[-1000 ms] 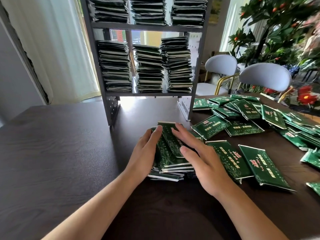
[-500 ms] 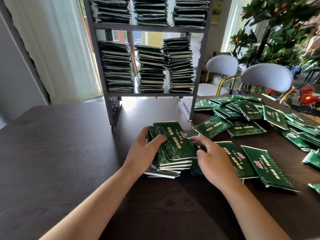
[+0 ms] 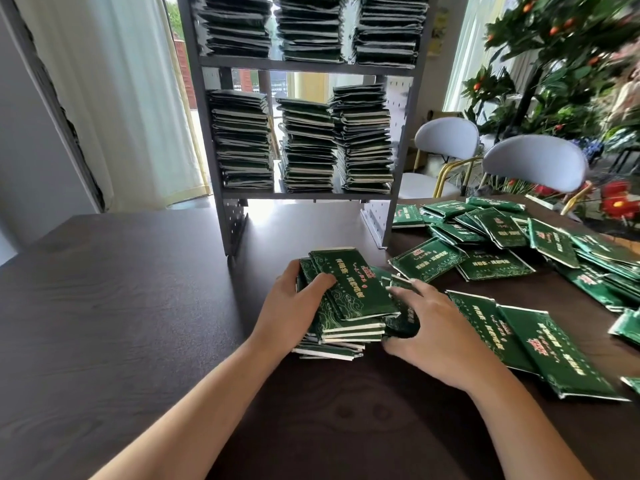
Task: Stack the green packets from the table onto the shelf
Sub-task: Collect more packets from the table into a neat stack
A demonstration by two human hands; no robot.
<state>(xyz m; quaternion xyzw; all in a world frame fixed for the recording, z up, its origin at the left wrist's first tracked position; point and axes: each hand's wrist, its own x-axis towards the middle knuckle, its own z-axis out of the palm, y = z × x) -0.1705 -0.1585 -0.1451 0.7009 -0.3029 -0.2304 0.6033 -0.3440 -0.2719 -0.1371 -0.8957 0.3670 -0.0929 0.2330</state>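
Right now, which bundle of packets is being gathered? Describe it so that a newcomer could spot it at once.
Start at the grey shelf on the dark table. Just in front of its base lies a short pile of green packets, gripped by the left hand and touched by the right hand. Unlike the loose packets scattered to the right, these lie stacked.

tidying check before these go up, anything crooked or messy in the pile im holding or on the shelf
Yes. The pile between the left hand and right hand is fanned: its top packet sits twisted and lower edges stick out unevenly. On the shelf, the lower tier's right stack looks ragged and uneven. Loose packets lie scattered at right.
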